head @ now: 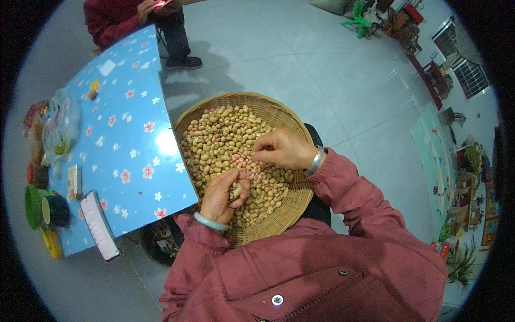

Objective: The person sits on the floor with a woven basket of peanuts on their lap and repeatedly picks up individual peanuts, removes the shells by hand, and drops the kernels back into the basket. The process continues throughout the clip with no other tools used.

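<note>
A round woven bamboo basket rests on my lap, filled with unshelled peanuts. Near its middle lies a small patch of pink shelled peanut kernels. My left hand is curled, palm up, around several peanut shells over the near left part of the basket. Above the kernels, my right hand is bent with thumb and fingertips close together. Whether something small sits between those fingertips cannot be seen.
A table with a blue floral cover adjoins the basket's left side. On it are a smartphone, a small box, a dark cup and a plastic bag. A bin stands below. Another person sits beyond the table.
</note>
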Motion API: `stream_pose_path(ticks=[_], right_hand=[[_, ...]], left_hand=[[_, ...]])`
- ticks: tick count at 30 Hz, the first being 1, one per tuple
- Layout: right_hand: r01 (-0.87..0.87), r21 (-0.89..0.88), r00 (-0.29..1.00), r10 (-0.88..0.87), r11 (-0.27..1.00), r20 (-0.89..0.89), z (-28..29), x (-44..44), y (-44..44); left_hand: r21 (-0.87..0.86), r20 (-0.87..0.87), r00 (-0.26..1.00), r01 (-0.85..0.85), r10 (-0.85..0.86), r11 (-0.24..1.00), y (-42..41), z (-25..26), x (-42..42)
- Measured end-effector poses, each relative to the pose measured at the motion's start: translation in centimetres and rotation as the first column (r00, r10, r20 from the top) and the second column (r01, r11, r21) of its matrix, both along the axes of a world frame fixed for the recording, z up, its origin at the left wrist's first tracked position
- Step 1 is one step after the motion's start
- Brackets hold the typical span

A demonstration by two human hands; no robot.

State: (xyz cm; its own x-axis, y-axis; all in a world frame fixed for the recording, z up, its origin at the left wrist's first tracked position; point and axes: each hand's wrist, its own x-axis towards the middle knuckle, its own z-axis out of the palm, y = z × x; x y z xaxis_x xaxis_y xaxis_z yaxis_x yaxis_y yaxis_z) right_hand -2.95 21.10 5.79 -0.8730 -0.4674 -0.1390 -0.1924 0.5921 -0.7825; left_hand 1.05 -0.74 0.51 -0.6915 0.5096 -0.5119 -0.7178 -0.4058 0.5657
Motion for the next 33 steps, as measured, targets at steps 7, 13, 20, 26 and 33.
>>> stream_pose_path(ticks=[7,13,20,26,33], right_hand=[[-0.094,-0.039,0.948,0.078,0.995,-0.31,-0.3,-2.0,-2.8],[0.032,0.092,0.938,0.002,0.995,-0.346,-5.7,-2.8,-5.6],[0.007,0.169,0.95,0.046,0.986,-0.308,-6.9,-1.2,-5.4],[-0.027,0.154,0.963,0.067,0.988,-0.26,-6.8,-1.5,-5.6],[-0.003,-0.016,0.987,0.0,1.0,-0.158,-5.0,-1.8,-4.9]], left_hand=[[0.218,0.014,0.993,0.114,-0.12,0.969,-0.6,0.4,-0.2],[0.114,-0.159,0.974,0.178,-0.159,0.977,-1.1,3.0,0.6],[-0.046,-0.383,0.917,-0.135,0.107,0.99,-10.3,7.6,4.9],[-0.698,-0.228,0.966,-0.247,0.117,0.672,-21.7,2.5,9.1],[-0.954,-0.23,0.784,-0.298,-0.576,-0.024,-21.5,-2.4,10.4]])
